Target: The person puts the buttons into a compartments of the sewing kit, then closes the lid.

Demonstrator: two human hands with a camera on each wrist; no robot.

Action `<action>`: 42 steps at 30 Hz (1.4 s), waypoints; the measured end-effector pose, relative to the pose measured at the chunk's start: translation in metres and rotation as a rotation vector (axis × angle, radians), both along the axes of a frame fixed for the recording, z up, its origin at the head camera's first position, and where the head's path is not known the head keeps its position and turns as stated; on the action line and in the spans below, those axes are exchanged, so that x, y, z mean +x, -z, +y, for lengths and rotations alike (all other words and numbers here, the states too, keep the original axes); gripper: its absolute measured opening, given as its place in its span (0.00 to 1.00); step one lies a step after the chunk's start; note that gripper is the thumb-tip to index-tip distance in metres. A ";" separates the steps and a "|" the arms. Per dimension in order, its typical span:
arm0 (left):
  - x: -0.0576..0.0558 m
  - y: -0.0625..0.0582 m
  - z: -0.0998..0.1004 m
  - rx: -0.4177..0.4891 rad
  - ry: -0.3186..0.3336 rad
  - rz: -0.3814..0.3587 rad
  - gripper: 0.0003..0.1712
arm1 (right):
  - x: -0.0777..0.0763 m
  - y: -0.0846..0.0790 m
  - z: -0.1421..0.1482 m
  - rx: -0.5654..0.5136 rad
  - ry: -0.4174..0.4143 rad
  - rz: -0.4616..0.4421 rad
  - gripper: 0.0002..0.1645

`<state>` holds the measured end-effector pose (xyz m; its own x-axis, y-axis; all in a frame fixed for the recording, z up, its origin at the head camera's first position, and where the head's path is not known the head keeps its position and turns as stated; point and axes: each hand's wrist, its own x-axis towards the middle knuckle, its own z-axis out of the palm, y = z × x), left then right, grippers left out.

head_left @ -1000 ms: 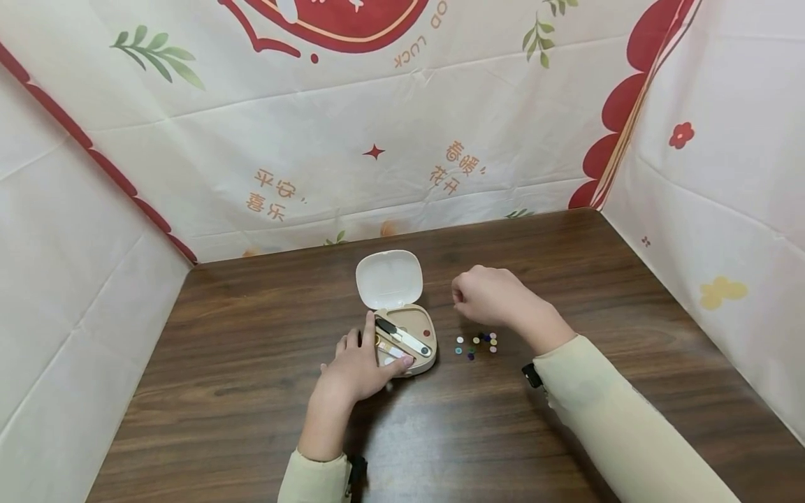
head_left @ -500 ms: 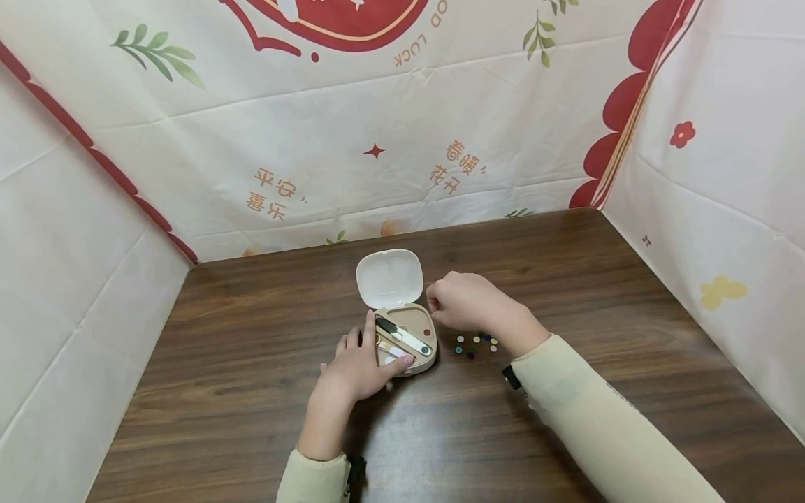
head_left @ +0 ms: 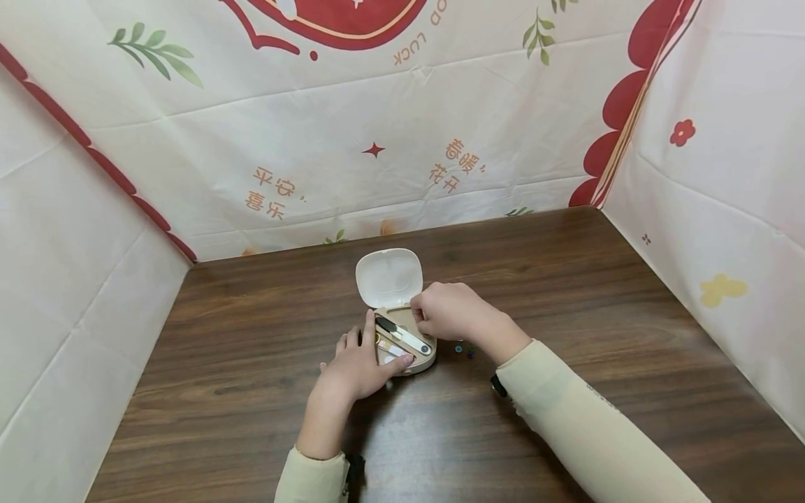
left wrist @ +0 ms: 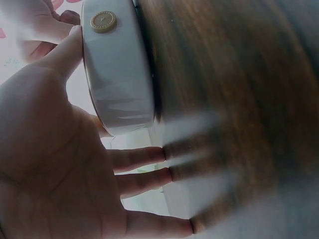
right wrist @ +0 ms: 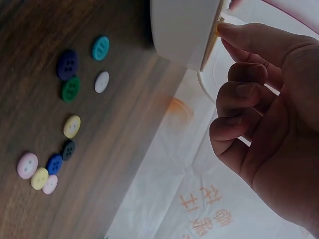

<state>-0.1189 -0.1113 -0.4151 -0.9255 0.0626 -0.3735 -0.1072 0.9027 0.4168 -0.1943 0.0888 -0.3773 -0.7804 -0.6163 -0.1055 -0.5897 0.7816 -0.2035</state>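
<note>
A sewing kit case (head_left: 425, 365) stands on the table with its white lid (head_left: 390, 276) raised. My left hand (head_left: 354, 368) rests along its left side with fingers straight, thumb on the front rim. Over the right compartment, my right hand (head_left: 451, 309) pinches a small orange-yellow button (right wrist: 219, 29) between thumb and index finger; most of it is hidden. The other right fingers are curled. Black-and-white thread snips (head_left: 404, 336) lie diagonally inside the case. Loose buttons of several colours, among them a turquoise one (right wrist: 100, 48) and a pink one (right wrist: 27, 165), lie on the table.
The brown wooden table (head_left: 251, 391) ends at white printed cloth walls (head_left: 327, 154) behind and at both sides. The loose buttons lie right of the case, partly under my right forearm in the head view. A round beige catch (left wrist: 103, 21) sits on the case front.
My right hand has moved left, from above the table near the loose buttons to over the case's right compartment. My left hand has stayed against the case.
</note>
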 end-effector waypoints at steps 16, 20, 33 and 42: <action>-0.002 0.000 0.000 -0.017 0.013 -0.011 0.66 | 0.000 0.010 -0.004 -0.027 -0.016 0.021 0.15; -0.002 0.001 -0.001 -0.023 0.013 -0.011 0.66 | 0.000 0.011 -0.005 -0.035 -0.010 0.025 0.15; -0.001 -0.001 0.000 -0.014 0.011 -0.011 0.67 | 0.001 0.013 -0.006 -0.005 0.013 0.043 0.15; -0.001 0.000 -0.001 -0.015 0.008 -0.007 0.67 | 0.001 0.008 -0.003 0.008 0.009 0.061 0.13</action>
<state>-0.1196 -0.1125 -0.4155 -0.9224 0.0638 -0.3810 -0.1032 0.9097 0.4022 -0.1929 0.0856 -0.3855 -0.7910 -0.6087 -0.0625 -0.5939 0.7883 -0.1606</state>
